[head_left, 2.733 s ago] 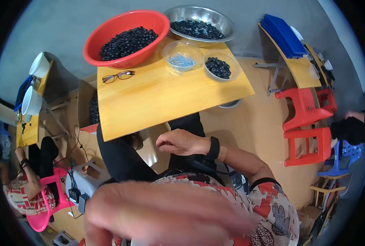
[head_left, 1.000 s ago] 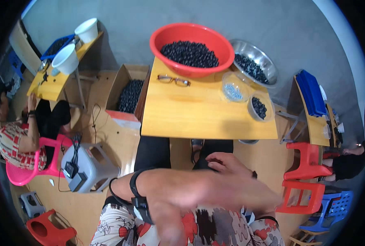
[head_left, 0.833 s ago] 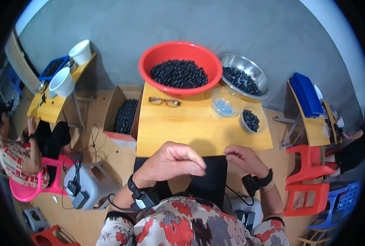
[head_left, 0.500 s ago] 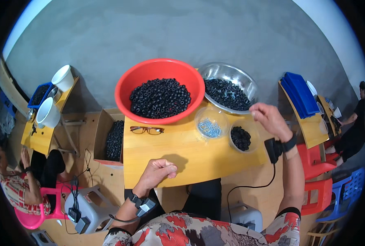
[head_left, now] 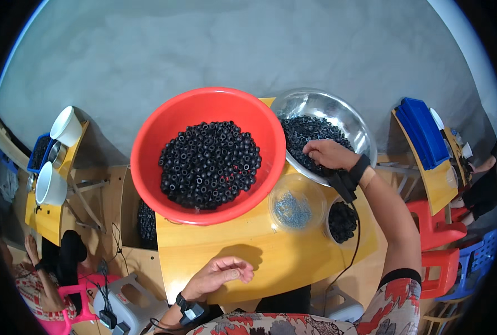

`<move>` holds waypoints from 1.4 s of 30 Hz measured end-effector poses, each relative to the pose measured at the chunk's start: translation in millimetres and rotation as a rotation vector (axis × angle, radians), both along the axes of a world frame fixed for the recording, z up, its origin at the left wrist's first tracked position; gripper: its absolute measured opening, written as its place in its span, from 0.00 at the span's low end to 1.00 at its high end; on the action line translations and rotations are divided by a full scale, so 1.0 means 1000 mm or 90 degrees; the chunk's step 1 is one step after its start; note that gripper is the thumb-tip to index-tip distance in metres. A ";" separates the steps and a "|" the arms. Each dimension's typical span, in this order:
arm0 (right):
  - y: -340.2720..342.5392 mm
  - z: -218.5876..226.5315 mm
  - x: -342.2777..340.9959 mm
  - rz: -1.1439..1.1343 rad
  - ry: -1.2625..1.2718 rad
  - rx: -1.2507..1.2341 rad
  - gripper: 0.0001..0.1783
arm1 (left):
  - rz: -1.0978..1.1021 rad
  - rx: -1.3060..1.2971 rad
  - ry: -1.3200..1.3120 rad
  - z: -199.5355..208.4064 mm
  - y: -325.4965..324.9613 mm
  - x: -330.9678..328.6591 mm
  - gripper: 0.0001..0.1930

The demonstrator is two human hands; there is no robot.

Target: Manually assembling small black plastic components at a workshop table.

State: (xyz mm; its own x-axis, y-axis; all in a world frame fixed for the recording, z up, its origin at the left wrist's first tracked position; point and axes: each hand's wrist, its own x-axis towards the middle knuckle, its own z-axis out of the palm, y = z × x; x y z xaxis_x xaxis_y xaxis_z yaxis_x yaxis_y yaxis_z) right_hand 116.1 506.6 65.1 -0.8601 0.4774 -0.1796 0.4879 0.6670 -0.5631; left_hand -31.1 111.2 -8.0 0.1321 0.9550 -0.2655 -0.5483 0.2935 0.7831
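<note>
plainly, i have just the head view to steer by. the small black parts (head_left: 304, 129) lie heaped in the stainless-steel bowl (head_left: 362, 134), right of upper centre in the frame; single pieces are too small for me to read a long axis. the right hand (head_left: 331, 154) is by far the nearer one: it reaches over the bowl's lower right rim, with most of the heap beyond its fingertips, towards the top of the frame. its forearm slants up from the lower right, back of the hand upward, fingers bunched at or just above the heap; i cannot tell whether anything is pinched there. the left hand (head_left: 220, 274) is at lower centre, near the front edge of the wooden table (head_left: 195, 240), loosely half curled, with nothing visible in it; from there the bowl lies up and to the right, well apart. between the hands i see a clear tub (head_left: 314, 192) of slim silvery-blue pins (head_left: 292, 211); left of the bowl sits the red basin (head_left: 148, 139) of black ring-shaped beads (head_left: 209, 164).
</note>
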 end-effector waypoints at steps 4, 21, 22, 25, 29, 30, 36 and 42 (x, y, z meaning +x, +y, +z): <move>0.042 -0.009 0.002 0.048 -0.012 0.227 0.15 | 0.002 -0.026 -0.038 -0.002 0.004 -0.002 0.15; 0.008 -0.006 -0.024 0.023 -0.182 -0.118 0.35 | 0.033 0.022 -0.225 -0.021 0.004 -0.004 0.15; 0.009 -0.009 -0.025 0.032 -0.197 -0.116 0.35 | 0.035 0.021 -0.226 -0.021 0.003 -0.003 0.15; 0.010 -0.010 -0.025 0.028 -0.196 -0.173 0.34 | 0.044 0.015 -0.229 -0.022 0.002 -0.003 0.14; -0.001 -0.004 -0.031 -0.020 -0.182 -0.260 0.33 | 0.050 0.004 -0.224 -0.021 0.003 -0.003 0.13; 0.001 -0.004 -0.031 -0.015 -0.185 -0.260 0.33 | 0.045 0.006 -0.221 -0.019 0.005 -0.003 0.13; 0.015 -0.014 -0.024 -0.023 -0.199 -0.248 0.26 | 0.046 0.010 -0.216 -0.020 0.012 -0.004 0.12; 0.016 0.001 -0.025 -0.207 -0.113 -0.328 0.17 | 0.060 0.016 -0.219 -0.014 0.009 -0.004 0.13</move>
